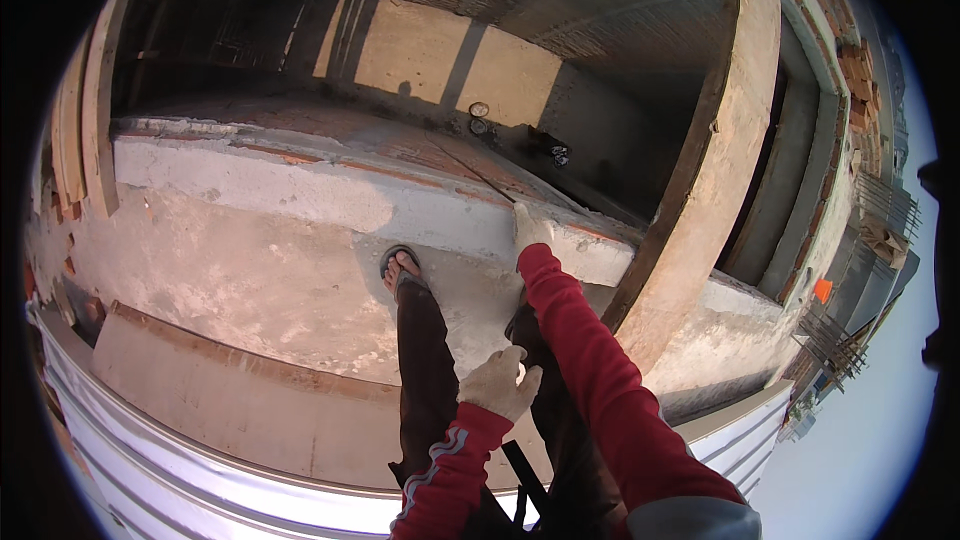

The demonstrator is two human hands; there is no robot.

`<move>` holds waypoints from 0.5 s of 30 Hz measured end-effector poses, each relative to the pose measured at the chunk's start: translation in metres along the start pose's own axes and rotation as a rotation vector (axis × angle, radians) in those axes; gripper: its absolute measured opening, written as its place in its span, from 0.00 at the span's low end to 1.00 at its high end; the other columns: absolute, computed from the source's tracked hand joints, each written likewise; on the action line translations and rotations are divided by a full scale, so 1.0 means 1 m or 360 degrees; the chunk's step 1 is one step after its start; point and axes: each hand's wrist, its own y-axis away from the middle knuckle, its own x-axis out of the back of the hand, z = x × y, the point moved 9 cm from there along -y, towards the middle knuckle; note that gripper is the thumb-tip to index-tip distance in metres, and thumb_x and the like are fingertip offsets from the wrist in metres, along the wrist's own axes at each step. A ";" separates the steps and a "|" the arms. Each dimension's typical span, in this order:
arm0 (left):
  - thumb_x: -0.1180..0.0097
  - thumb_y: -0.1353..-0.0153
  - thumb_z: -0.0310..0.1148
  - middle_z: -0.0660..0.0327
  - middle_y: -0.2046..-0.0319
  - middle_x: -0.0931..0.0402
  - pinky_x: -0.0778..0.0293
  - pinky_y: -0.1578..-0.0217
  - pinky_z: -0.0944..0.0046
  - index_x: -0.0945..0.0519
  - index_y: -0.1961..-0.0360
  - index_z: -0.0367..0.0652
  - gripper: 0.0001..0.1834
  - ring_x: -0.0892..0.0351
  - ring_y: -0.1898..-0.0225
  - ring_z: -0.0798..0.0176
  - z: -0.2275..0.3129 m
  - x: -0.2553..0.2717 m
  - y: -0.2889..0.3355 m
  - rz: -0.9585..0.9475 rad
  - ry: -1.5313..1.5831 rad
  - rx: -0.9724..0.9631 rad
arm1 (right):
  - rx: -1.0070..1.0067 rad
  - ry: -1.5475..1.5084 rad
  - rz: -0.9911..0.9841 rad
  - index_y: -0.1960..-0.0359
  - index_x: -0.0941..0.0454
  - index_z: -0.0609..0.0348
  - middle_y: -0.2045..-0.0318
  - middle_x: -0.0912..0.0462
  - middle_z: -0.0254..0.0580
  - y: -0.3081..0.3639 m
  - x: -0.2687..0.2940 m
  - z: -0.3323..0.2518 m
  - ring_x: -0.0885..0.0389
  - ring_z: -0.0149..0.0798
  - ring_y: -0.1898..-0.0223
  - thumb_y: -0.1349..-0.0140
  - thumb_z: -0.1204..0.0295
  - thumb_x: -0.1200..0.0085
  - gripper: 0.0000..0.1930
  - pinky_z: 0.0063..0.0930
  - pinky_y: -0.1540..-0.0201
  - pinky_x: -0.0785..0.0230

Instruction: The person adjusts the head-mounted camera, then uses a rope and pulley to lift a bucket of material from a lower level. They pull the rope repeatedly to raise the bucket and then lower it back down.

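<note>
My left hand [497,386], in a pale work glove, is in front of my legs. Its fingers are curled, and a small bright patch shows between thumb and forefinger; whether that is an object I cannot make out. My right hand [533,226], gloved the same way, reaches forward to the rough concrete ledge [430,202]. A thin dark rod [474,172] slants from its fingertips to the far left across the ledge's brick-coloured top. The fingers look closed at the rod's near end, though the glove hides most of the grip.
My sandalled foot [402,262] stands on the concrete floor [250,270] before the ledge. Beyond is a dark, lower room with round pans [479,110] inside. A plastered post [715,160] rises at right. Behind me run a board [240,390] and corrugated metal sheeting [220,480].
</note>
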 end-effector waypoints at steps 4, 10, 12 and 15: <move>0.47 0.43 0.48 0.50 0.58 0.20 0.25 0.58 0.52 0.24 0.53 0.43 0.23 0.19 0.59 0.47 -0.017 -0.053 0.003 -0.0149 0.0047 0.0068 | -0.0351 -0.0708 -0.0112 0.79 0.22 0.65 0.75 0.19 0.54 0.009 0.004 0.017 0.20 0.51 0.69 0.36 0.48 0.59 0.30 0.45 0.62 0.32; 0.46 0.44 0.46 0.51 0.62 0.19 0.25 0.59 0.52 0.23 0.54 0.44 0.21 0.19 0.60 0.48 -0.036 -0.062 0.002 -0.0156 -0.0027 0.0085 | -0.0435 -0.1382 -0.0033 0.81 0.27 0.61 0.88 0.29 0.39 0.012 0.007 0.016 0.29 0.38 0.88 0.34 0.50 0.54 0.27 0.35 0.83 0.35; 0.45 0.45 0.45 0.51 0.65 0.19 0.24 0.59 0.53 0.23 0.55 0.44 0.20 0.19 0.61 0.48 -0.047 -0.047 -0.005 -0.0093 0.0061 0.0149 | -0.0700 -0.1531 -0.0123 0.80 0.25 0.62 0.87 0.26 0.41 0.018 -0.009 0.027 0.26 0.39 0.86 0.36 0.48 0.54 0.28 0.36 0.79 0.33; 0.44 0.45 0.45 0.50 0.68 0.19 0.25 0.61 0.54 0.22 0.58 0.41 0.20 0.19 0.64 0.48 -0.060 -0.007 -0.031 0.0101 0.0143 0.0080 | -0.0807 -0.1654 -0.0150 0.78 0.23 0.62 0.87 0.26 0.40 0.021 -0.021 0.032 0.26 0.38 0.87 0.37 0.46 0.53 0.28 0.35 0.81 0.33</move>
